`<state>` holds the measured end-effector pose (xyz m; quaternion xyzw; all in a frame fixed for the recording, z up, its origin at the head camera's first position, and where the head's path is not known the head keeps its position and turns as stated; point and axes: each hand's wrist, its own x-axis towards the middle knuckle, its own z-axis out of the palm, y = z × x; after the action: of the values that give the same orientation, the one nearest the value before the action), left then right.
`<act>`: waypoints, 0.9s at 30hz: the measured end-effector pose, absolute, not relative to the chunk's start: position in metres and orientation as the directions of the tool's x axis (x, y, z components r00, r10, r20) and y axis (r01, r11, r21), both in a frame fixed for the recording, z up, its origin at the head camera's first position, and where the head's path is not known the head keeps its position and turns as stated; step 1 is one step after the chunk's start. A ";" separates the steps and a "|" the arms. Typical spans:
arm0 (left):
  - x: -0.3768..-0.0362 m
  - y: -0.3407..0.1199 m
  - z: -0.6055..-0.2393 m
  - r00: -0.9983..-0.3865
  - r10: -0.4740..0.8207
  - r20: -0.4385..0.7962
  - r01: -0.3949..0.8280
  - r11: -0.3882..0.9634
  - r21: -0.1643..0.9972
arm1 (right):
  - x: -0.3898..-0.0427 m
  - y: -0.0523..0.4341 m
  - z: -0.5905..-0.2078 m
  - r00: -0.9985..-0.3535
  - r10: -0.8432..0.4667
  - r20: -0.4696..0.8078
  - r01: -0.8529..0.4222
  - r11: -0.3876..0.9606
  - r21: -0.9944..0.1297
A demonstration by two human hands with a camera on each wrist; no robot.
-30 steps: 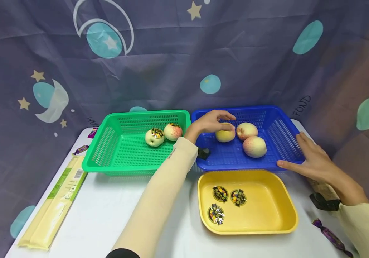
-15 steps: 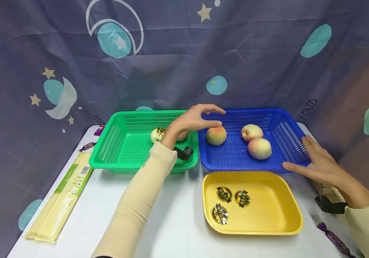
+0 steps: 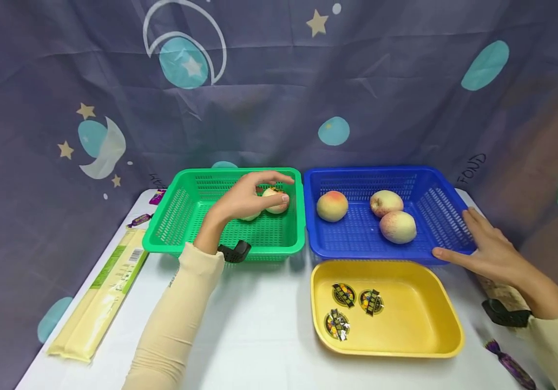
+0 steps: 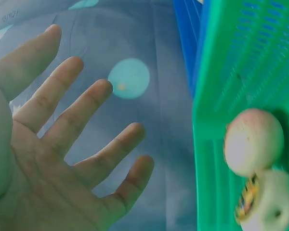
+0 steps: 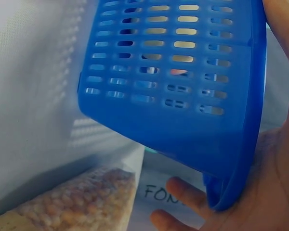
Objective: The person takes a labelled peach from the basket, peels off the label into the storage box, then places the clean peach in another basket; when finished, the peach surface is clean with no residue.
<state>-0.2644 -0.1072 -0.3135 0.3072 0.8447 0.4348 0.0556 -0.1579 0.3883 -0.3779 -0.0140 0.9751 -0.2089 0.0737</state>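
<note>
Now L hand [image 3: 244,199] hovers fingers spread, holding nothing, over 2 peaches [image 3: 275,200] in green basket [image 3: 196,244] on counter, while R hand [image 3: 488,251] lies flat w/ straight fingers against blue basket [image 3: 356,252] rim, prob. to steady it.

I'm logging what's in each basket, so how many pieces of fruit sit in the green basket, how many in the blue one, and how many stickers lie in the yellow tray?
Fruit in the green basket: 2, one partly behind the left hand
Fruit in the blue basket: 3
Stickers in the yellow tray: 3
Total: 5 fruit, 3 stickers, 8 things
</note>
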 end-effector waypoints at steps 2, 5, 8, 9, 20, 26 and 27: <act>-0.260 -0.119 -0.317 -0.813 0.551 0.189 0.473 0.435 0.766 | -0.158 0.389 -0.379 -0.989 -0.054 -0.136 0.005 0.916 -0.401; -0.252 -0.138 -0.322 -0.834 0.518 0.191 0.457 0.453 0.766 | -0.158 0.389 -0.380 -0.990 -0.052 -0.132 0.003 0.921 -0.389; -0.243 -0.157 -0.326 -0.861 0.475 0.182 0.427 0.480 0.766 | -0.159 0.390 -0.380 -0.991 -0.051 -0.127 0.001 0.925 -0.380; -0.240 -0.162 -0.327 -0.871 0.457 0.179 0.416 0.494 0.764 | -0.159 0.390 -0.380 -0.991 -0.052 -0.126 0.000 0.926 -0.378; -0.211 -0.217 -0.345 -0.934 0.259 0.247 0.356 0.590 0.725 | -0.159 0.391 -0.382 -0.994 -0.056 -0.090 -0.020 0.932 -0.362; -0.194 -0.246 -0.357 -0.945 0.190 0.266 0.325 0.633 0.703 | -0.160 0.390 -0.382 -0.996 -0.055 -0.065 -0.029 0.939 -0.342; -0.192 -0.251 -0.359 -0.947 0.180 0.265 0.317 0.643 0.697 | -0.160 0.390 -0.382 -0.997 -0.055 -0.062 -0.030 0.940 -0.340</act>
<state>-0.1920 -0.2506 -0.3586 0.1377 0.9022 0.3996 -0.0861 -0.1601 0.3901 -0.3822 -0.0216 0.9842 -0.1721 0.0354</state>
